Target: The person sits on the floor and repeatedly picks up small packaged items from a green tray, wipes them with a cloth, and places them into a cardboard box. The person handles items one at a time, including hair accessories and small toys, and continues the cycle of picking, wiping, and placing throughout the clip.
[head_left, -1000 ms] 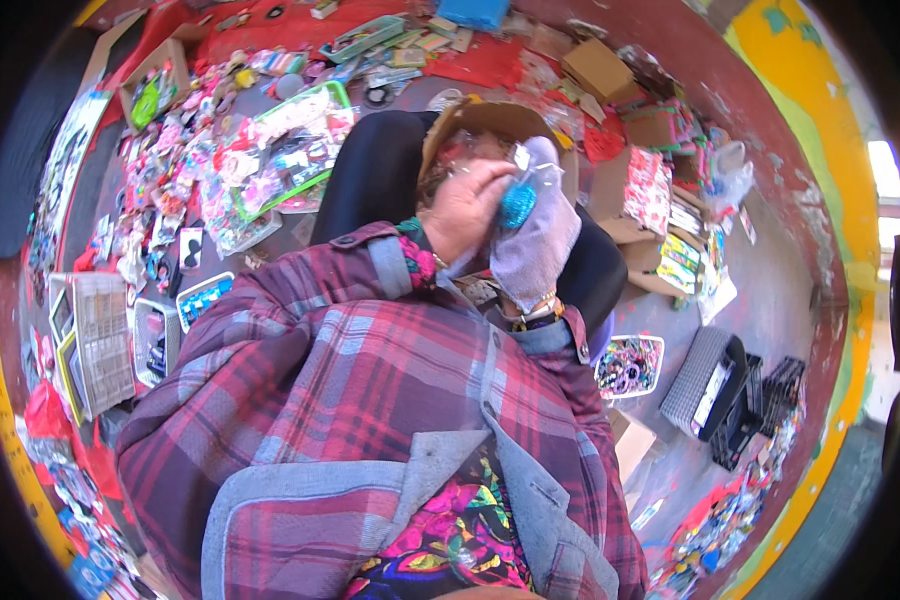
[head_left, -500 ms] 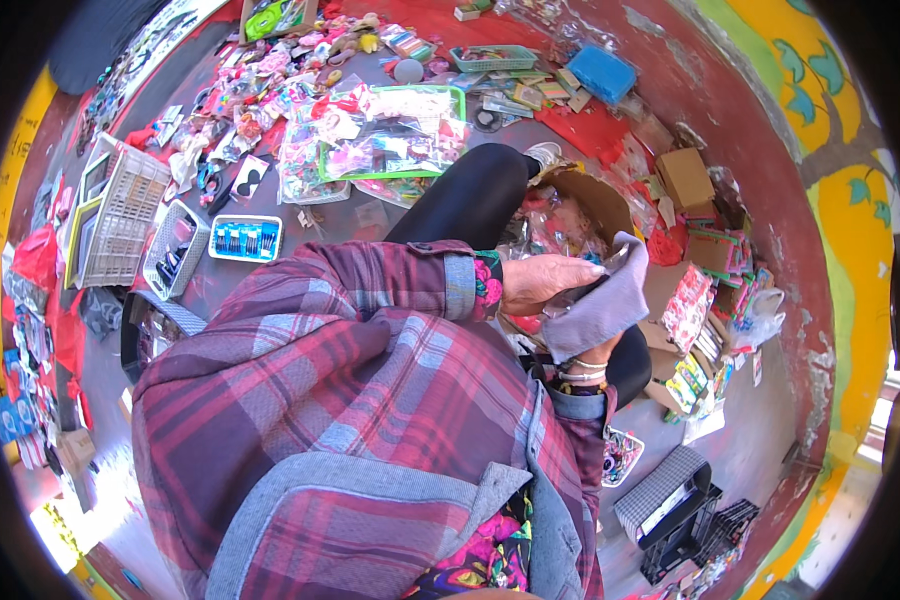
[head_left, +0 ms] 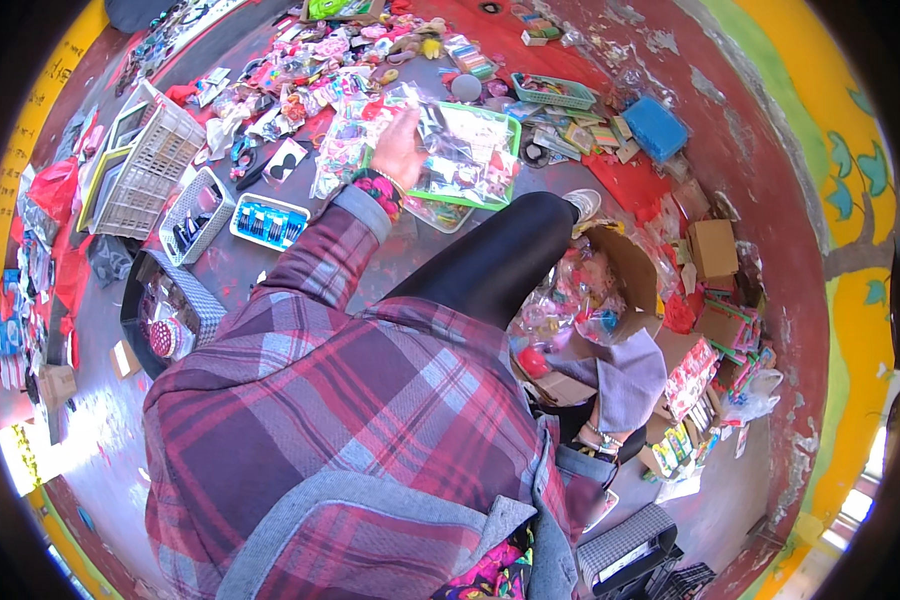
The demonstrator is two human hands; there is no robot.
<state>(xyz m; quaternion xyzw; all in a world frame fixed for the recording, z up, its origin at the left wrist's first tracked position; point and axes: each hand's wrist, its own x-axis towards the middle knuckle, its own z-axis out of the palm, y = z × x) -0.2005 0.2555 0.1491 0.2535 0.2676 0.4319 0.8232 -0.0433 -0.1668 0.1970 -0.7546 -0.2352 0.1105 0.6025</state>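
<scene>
My left hand [head_left: 400,150] reaches out over a green-rimmed tray [head_left: 514,165] heaped with clear packets. Its fingers close at the edge of a clear plastic packet [head_left: 432,124] with something dark inside; the grip is partly hidden. Beside my right knee, my right hand [head_left: 592,428] is closed on a greyish-lilac cloth [head_left: 630,380], which drapes over and hides most of the fingers. An open cardboard box [head_left: 630,265] full of small bagged goods, a red round piece among them, stands just beyond the cloth.
Left of the tray are a small basket of blue packs [head_left: 270,222], a white basket [head_left: 198,215] and a large crate [head_left: 160,165]. Piled trinkets [head_left: 340,50] cover the far floor. A blue box [head_left: 655,128] and cartons [head_left: 712,250] line the right wall. Black crates [head_left: 630,550] stand near right.
My left hand has left the cloth and swung far left to the tray. The cloth stays in my right hand, now lower and hanging over it. The whole view has shifted slightly.
</scene>
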